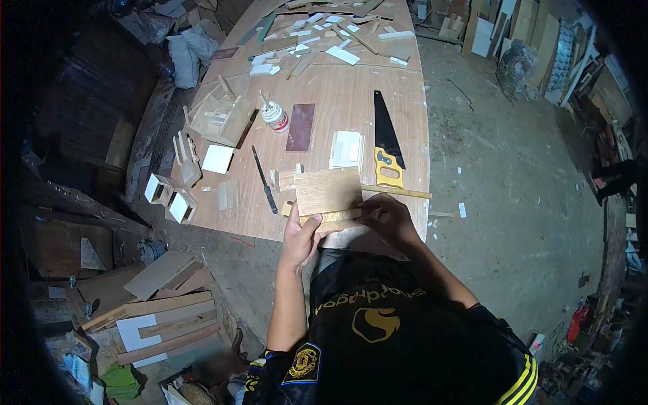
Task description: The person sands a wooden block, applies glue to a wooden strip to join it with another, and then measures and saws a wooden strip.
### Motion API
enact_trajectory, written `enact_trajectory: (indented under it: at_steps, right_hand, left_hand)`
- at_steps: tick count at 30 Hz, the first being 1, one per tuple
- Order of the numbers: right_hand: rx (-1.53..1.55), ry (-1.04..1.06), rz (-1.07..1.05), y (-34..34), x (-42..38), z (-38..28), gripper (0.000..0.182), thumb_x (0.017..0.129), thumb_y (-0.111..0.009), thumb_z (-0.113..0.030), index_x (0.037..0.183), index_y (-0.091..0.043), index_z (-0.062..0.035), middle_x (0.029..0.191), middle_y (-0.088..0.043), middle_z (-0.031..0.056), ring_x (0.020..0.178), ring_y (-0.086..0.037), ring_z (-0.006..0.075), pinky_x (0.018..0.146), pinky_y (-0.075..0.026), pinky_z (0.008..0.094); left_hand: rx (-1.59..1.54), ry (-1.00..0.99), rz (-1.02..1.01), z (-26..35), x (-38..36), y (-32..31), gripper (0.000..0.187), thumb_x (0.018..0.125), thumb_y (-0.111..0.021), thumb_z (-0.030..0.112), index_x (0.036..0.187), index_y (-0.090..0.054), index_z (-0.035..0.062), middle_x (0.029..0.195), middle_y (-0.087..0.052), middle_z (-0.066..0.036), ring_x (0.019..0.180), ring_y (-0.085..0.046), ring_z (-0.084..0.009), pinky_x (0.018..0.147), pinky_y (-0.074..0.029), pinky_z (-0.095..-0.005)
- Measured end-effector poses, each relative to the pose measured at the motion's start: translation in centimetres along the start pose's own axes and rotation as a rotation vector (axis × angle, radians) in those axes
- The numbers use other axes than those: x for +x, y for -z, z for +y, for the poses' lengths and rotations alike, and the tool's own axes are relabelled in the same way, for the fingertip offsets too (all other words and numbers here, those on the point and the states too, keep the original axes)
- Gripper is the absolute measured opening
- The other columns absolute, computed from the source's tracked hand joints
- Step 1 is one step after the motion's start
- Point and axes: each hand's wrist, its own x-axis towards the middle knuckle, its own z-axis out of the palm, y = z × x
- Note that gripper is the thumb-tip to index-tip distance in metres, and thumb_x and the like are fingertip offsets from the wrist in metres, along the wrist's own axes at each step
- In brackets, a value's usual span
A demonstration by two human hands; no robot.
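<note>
My left hand grips a small wooden piece from below, its thumb pressed on the lower edge. The piece has a flat rectangular face with a lighter, narrow strip along the side nearest me. At its right end my right hand is closed, with the fingers bent against the corner. Part of those fingers is in shadow, and whether they hold a separate small thing is hidden. Just beyond the hands lie a thin wooden stick and a handsaw with a yellow handle.
On the table stand a white glue bottle and a wooden box assembly. A reddish-brown plate, stacked pale pieces and a dark slim file-like tool lie nearby. Wood offcuts cover the far end.
</note>
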Motion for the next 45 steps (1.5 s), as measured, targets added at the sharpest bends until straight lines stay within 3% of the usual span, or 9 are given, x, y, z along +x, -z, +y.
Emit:
enact_trajectory:
  at_steps: [11, 16, 22, 33, 35, 37, 39, 40, 45]
  right_hand:
    - [0.017, 0.101, 0.077, -0.4, -0.5, 1.0, 0.026, 0.079, -0.077, -0.011, 0.103, -0.067, -0.0079, 0.100, -0.066, 0.0063, 0.089, -0.063, 0.0179, 0.075, -0.050, 0.0290]
    - [-0.263, 0.468, 0.292, -0.6, -0.6, 1.2, 0.032, 0.073, -0.080, -0.012, 0.102, -0.067, -0.0101, 0.105, -0.064, 0.0062, 0.100, -0.060, 0.0243, 0.083, -0.051, 0.0375]
    - [-0.387, 0.670, 0.261, -1.0, -0.1, 2.5, 0.042, 0.063, -0.084, -0.011, 0.102, -0.067, -0.0119, 0.100, -0.063, 0.0048, 0.096, -0.058, 0.0252, 0.086, -0.046, 0.0373]
    - [-0.548, 0.434, 0.148, -3.4, 0.5, 9.3, 0.031, 0.070, -0.079, -0.020, 0.099, -0.069, -0.0147, 0.099, -0.065, 0.0035, 0.095, -0.058, 0.0264, 0.084, -0.047, 0.0400]
    - [-0.614, 0.394, 0.117, -3.9, 0.5, 11.3, 0.030, 0.071, -0.078, -0.020, 0.099, -0.069, -0.0156, 0.101, -0.065, 0.0035, 0.095, -0.058, 0.0270, 0.083, -0.047, 0.0407]
    - [-0.605, 0.417, 0.082, -4.7, 0.4, 13.9, 0.030, 0.071, -0.076, -0.020, 0.099, -0.069, -0.0163, 0.101, -0.065, 0.0038, 0.095, -0.058, 0.0278, 0.080, -0.048, 0.0422]
    - [-0.644, 0.405, 0.100, -5.1, -0.3, 16.0, 0.029, 0.071, -0.075, -0.019, 0.099, -0.069, -0.0174, 0.101, -0.065, 0.0041, 0.095, -0.059, 0.0276, 0.078, -0.047, 0.0433]
    - [-0.642, 0.337, 0.082, -5.1, -0.5, 16.9, 0.028, 0.071, -0.074, -0.019, 0.099, -0.070, -0.0177, 0.101, -0.065, 0.0041, 0.095, -0.058, 0.0282, 0.079, -0.048, 0.0433]
    - [-0.733, 0.281, 0.066, -4.3, -1.3, 20.2, 0.025, 0.072, -0.074, -0.019, 0.097, -0.070, -0.0190, 0.098, -0.064, 0.0044, 0.096, -0.058, 0.0295, 0.082, -0.048, 0.0433]
  left_hand:
    - [0.052, -0.045, 0.075, -1.2, 0.4, -0.4, 0.047, 0.094, -0.049, -0.001, 0.138, -0.032, 0.0026, 0.123, -0.053, -0.015, 0.107, -0.061, -0.0247, 0.086, -0.057, -0.0410]
    - [0.128, -0.036, 0.079, -1.5, 0.7, -0.3, 0.047, 0.094, -0.050, 0.001, 0.138, -0.033, 0.0028, 0.121, -0.055, -0.013, 0.106, -0.061, -0.0210, 0.086, -0.057, -0.0374]
    - [0.318, -0.068, 0.062, -2.5, 1.3, 0.2, 0.045, 0.093, -0.050, 0.000, 0.136, -0.036, 0.0015, 0.120, -0.056, -0.013, 0.105, -0.062, -0.0220, 0.084, -0.057, -0.0366]
    - [0.111, 0.245, 0.050, -7.8, 4.2, 5.0, 0.050, 0.091, -0.054, 0.002, 0.137, -0.033, 0.0007, 0.121, -0.056, -0.019, 0.106, -0.062, -0.0298, 0.087, -0.057, -0.0442]
    - [0.043, 0.348, 0.135, -11.0, 5.2, 7.3, 0.038, 0.091, -0.051, 0.001, 0.128, -0.041, -0.0010, 0.121, -0.056, -0.018, 0.107, -0.061, -0.0313, 0.092, -0.054, -0.0493]
    - [0.114, 0.407, 0.217, -14.3, 6.0, 9.7, 0.037, 0.090, -0.053, 0.003, 0.126, -0.043, 0.0001, 0.116, -0.059, -0.016, 0.105, -0.061, -0.0302, 0.093, -0.053, -0.0458]
    - [0.116, 0.429, 0.188, -16.5, 6.4, 10.8, 0.062, 0.089, -0.059, 0.005, 0.143, -0.030, 0.0009, 0.116, -0.060, -0.015, 0.101, -0.061, -0.0241, 0.084, -0.051, -0.0348]
    - [0.157, 0.393, 0.099, -17.2, 6.5, 11.1, 0.051, 0.089, -0.062, 0.010, 0.136, -0.043, -0.0001, 0.112, -0.063, -0.012, 0.099, -0.062, -0.0209, 0.085, -0.051, -0.0307]
    - [0.700, 0.266, 0.097, -20.0, 6.6, 11.7, 0.036, 0.092, -0.061, 0.017, 0.121, -0.057, -0.0032, 0.110, -0.065, -0.014, 0.099, -0.062, -0.0244, 0.088, -0.050, -0.0336]
